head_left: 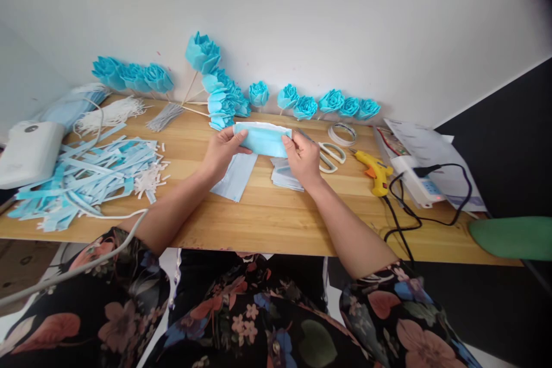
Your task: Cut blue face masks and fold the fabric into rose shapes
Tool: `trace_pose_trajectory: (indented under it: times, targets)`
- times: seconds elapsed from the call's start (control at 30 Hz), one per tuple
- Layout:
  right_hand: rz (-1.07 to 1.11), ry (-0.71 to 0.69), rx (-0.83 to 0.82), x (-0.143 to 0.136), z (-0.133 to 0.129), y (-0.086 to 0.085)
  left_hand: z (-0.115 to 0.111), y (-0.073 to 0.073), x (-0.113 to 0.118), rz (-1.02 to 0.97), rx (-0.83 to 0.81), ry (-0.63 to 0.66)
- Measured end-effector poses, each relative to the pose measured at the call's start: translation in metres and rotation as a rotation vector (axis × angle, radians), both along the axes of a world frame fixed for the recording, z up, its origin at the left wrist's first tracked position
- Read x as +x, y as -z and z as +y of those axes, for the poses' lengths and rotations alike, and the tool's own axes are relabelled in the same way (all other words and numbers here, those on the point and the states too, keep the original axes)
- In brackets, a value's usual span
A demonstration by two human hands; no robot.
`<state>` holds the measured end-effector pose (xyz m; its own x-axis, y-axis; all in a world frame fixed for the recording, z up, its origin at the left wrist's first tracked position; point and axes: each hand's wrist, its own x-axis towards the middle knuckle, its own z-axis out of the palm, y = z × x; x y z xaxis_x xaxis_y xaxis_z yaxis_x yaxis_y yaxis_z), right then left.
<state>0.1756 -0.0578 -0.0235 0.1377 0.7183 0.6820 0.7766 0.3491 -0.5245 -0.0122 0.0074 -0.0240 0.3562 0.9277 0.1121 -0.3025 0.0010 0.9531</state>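
Between my hands a light-blue rectangle of mask fabric with a white upper edge is held level above the table. My left hand pinches its left end between thumb and fingers. At the right end, my right hand grips it the same way. Below my left hand a pale blue fabric sheet lies flat on the wood. A small stack of pale fabric pieces rests beneath my right hand, partly hidden by it. White-handled scissors lie just right of my right hand.
Blue fabric flowers line the wall. Cut strips, grey wires and a white device are at left. At right are a tape roll, a yellow glue gun, a power strip with black cables and a green object.
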Motion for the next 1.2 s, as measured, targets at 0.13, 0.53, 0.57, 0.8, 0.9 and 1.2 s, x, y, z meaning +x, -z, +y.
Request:
trace_pose_trajectory:
  times: [0.13, 0.53, 0.57, 0.8, 0.9, 1.2]
  targets:
    - [0.001, -0.013, -0.010, -0.002, -0.001, 0.000, -0.002, 0.000, 0.001, 0.010, 0.014, 0.035]
    - [-0.053, -0.167, -0.101, -0.010, -0.004, 0.004, -0.011, 0.002, 0.005, 0.085, 0.106, 0.153]
    - [-0.052, -0.135, -0.079, -0.008, -0.004, 0.003, -0.010, 0.002, 0.004, 0.076, 0.105, 0.122]
    - [0.006, 0.027, 0.008, 0.001, 0.000, 0.001, 0.002, 0.002, 0.000, 0.007, 0.070, -0.031]
    - [0.009, 0.007, -0.002, 0.000, 0.000, 0.001, 0.002, 0.001, 0.000, 0.011, 0.061, -0.036]
    - [0.001, -0.021, 0.007, -0.003, -0.001, 0.001, -0.002, 0.000, 0.001, 0.011, 0.053, -0.002]
